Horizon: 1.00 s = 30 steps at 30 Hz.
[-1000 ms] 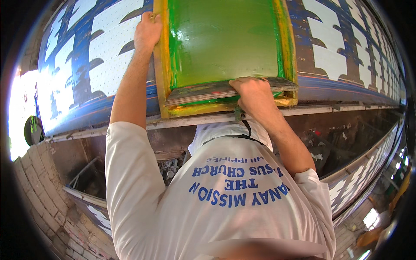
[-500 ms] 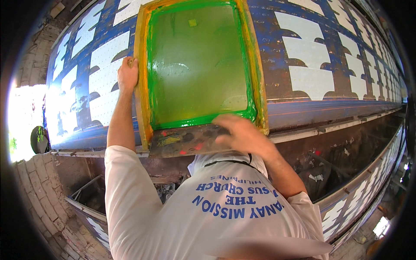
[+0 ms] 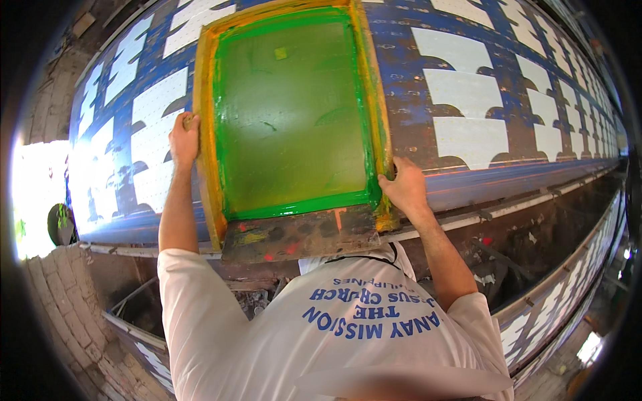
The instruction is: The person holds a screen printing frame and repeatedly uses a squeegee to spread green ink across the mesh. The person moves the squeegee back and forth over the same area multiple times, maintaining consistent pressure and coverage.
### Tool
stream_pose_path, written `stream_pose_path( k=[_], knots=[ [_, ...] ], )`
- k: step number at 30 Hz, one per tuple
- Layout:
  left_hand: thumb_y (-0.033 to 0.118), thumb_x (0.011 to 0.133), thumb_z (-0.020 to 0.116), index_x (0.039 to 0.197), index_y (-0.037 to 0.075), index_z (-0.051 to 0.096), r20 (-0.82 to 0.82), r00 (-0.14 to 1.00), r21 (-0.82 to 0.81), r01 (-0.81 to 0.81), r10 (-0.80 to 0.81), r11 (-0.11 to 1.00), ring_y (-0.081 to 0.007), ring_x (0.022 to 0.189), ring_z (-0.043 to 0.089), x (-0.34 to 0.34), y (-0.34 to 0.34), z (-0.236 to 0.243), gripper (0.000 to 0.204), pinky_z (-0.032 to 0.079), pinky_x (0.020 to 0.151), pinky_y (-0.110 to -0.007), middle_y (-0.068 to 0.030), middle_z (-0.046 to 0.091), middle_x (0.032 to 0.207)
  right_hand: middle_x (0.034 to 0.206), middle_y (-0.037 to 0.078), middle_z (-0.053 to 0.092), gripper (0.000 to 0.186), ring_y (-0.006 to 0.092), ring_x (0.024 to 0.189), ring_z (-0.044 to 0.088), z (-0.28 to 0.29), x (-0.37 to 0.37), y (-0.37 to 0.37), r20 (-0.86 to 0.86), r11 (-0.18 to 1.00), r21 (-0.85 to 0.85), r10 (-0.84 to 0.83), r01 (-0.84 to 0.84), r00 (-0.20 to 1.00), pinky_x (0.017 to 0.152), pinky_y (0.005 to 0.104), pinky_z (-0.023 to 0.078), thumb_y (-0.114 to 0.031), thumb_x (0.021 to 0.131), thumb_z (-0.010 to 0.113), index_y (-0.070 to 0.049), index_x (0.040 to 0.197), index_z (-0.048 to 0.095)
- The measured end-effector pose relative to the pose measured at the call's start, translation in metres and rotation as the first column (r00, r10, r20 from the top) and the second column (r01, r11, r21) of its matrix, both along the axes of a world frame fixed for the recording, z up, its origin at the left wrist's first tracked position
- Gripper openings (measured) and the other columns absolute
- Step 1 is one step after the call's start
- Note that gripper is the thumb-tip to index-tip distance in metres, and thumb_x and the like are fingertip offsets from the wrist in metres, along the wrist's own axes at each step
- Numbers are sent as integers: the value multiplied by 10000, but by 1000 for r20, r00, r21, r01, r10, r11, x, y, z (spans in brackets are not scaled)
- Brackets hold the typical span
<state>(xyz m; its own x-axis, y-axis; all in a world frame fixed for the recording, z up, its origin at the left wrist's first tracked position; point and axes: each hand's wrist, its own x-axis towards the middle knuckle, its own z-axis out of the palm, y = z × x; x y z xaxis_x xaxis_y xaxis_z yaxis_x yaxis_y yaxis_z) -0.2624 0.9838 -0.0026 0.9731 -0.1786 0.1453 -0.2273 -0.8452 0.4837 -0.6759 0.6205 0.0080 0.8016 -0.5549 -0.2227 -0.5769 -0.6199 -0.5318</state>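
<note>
A screen printing frame (image 3: 208,100) with yellow-stained wooden sides lies in front of me on the long table. Its mesh (image 3: 294,127) looks translucent green, with thick wet green ink along the inner edges. Across the near end runs a dark, paint-spotted board (image 3: 301,234). My left hand (image 3: 184,139) is closed on the left side of the frame, around a small knob-like piece partly hidden by the fingers. On the right side, toward the near corner, my right hand (image 3: 405,185) grips the frame, its thumb over the inner edge.
White cut fabric pieces (image 3: 463,93) lie in rows on the blue-stained table (image 3: 401,120), on both sides of the frame. A metal rail (image 3: 468,220) follows the table's near edge. Behind me at the right stands another table (image 3: 535,334) with white pieces.
My right hand has moved from the near end of the frame to its right side and taken hold there. The frame has shifted slightly left and nearer, my left hand with it.
</note>
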Motion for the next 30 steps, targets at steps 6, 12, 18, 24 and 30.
stream_pose_path(
  k=[6, 12, 18, 24, 30],
  knots=[
    [417, 995, 694, 1296, 118, 712, -2, 1000, -38, 22, -22, 999, -399, 1132, 727, 10, 15, -16, 425, 546, 995, -455, -220, 765, 1179, 1059, 249, 698, 422, 440, 979, 700, 20, -5, 2, 93, 998, -45, 39, -35, 995, 856, 523, 581, -201, 806, 802, 39, 1134, 689],
    [436, 1008, 669, 1333, 111, 694, -48, 998, 4, 39, -39, 999, -384, 1216, 695, 17, 7, -4, 460, 517, 1055, -444, -214, 740, 1274, 1051, 236, 702, 459, 432, 976, 714, 40, -11, -13, 133, 997, 10, 79, -81, 988, 886, 501, 595, -224, 807, 803, 87, 1123, 684],
    [470, 991, 692, 1364, 120, 690, -26, 993, -33, 118, -119, 992, -381, 1218, 696, -25, -84, 27, 511, 519, 1042, -444, -205, 740, 1291, 987, 226, 710, 417, 416, 958, 712, 40, -60, -107, 93, 1000, 0, -7, 7, 996, 872, 495, 584, -215, 787, 812, 46, 1098, 719],
    [498, 973, 701, 1335, 123, 720, 36, 987, -38, 155, -154, 987, -346, 1160, 730, -98, -231, 37, 522, 545, 1005, -428, -172, 767, 1249, 1072, 244, 746, 436, 399, 998, 724, 29, -131, -240, 208, 999, -9, -43, 46, 977, 899, 451, 581, -175, 785, 813, 13, 1174, 755],
    [481, 964, 726, 1309, 133, 730, 24, 994, -80, 107, -106, 991, -361, 1109, 744, -191, -353, 15, 490, 568, 965, -440, -184, 780, 1168, 1118, 259, 738, 398, 397, 1008, 727, 21, -203, -359, 189, 997, 6, -75, 75, 979, 934, 443, 561, -53, 810, 789, 50, 1192, 738]
  ],
)
